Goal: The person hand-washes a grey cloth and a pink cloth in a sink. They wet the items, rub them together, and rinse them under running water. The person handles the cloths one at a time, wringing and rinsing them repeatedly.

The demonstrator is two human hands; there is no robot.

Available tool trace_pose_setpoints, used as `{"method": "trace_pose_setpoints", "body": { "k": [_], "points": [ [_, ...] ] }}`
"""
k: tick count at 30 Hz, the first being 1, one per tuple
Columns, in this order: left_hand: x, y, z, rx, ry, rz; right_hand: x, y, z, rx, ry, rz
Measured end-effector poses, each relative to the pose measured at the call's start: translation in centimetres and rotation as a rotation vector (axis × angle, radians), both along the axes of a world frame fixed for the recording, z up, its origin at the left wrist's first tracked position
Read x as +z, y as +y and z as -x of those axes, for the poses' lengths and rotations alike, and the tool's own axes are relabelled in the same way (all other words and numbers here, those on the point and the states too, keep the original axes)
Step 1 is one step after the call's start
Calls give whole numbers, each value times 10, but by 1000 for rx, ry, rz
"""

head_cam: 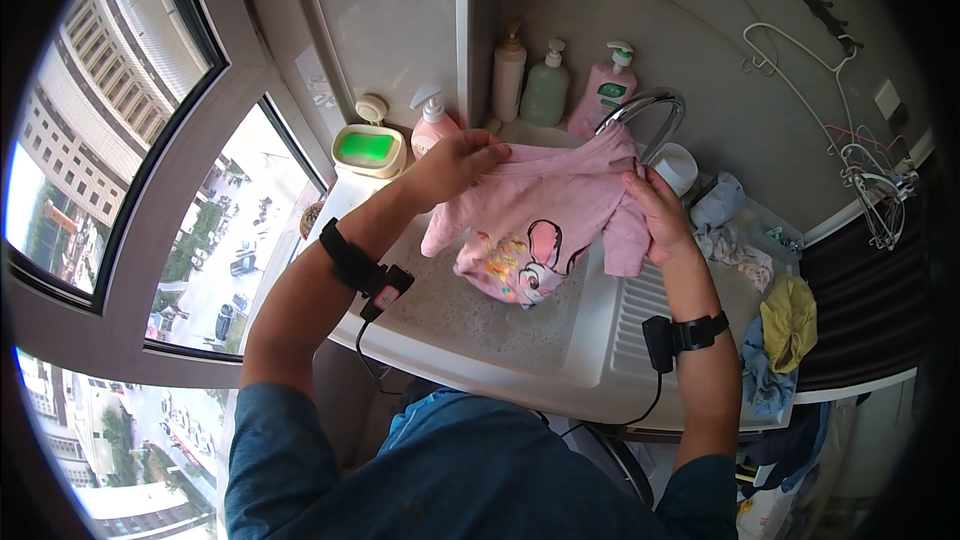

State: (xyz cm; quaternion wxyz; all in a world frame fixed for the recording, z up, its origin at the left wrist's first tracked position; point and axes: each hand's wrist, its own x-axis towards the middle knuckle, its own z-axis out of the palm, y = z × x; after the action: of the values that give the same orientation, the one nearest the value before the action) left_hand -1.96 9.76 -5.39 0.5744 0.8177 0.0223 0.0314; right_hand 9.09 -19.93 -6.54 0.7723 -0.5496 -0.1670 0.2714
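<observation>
A small pink long-sleeved top (540, 202) with a cartoon rabbit print hangs spread between my two hands. My left hand (461, 161) grips it near the left shoulder, by the neckline. On the other side, my right hand (660, 214) pinches the fabric near the right shoulder. The lower part of the top hangs over the basin of a white laundry sink (465, 345), which contains cloudy, sudsy water (502, 330). One sleeve falls over the ridged washboard (637, 300) at the right of the basin. Behind the top, a chrome faucet (679, 101) is partly covered.
Several pump bottles (546, 90) and a soap dish (369, 169) with green soap line the back. A white cup (675, 165), crumpled cloths (739, 255) and yellow and blue garments (784, 322) lie right. Hangers (806, 75) hang on the wall; a window (202, 240) is left.
</observation>
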Motion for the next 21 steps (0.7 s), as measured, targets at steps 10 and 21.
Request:
{"method": "trace_pose_setpoints", "body": {
  "k": [10,21],
  "points": [
    [6,7,-6,52,136,636,18,-28,0,118,-167,94],
    [-7,-30,-2,-86,145,361,-24,23,38,292,-651,159]
  ]
}}
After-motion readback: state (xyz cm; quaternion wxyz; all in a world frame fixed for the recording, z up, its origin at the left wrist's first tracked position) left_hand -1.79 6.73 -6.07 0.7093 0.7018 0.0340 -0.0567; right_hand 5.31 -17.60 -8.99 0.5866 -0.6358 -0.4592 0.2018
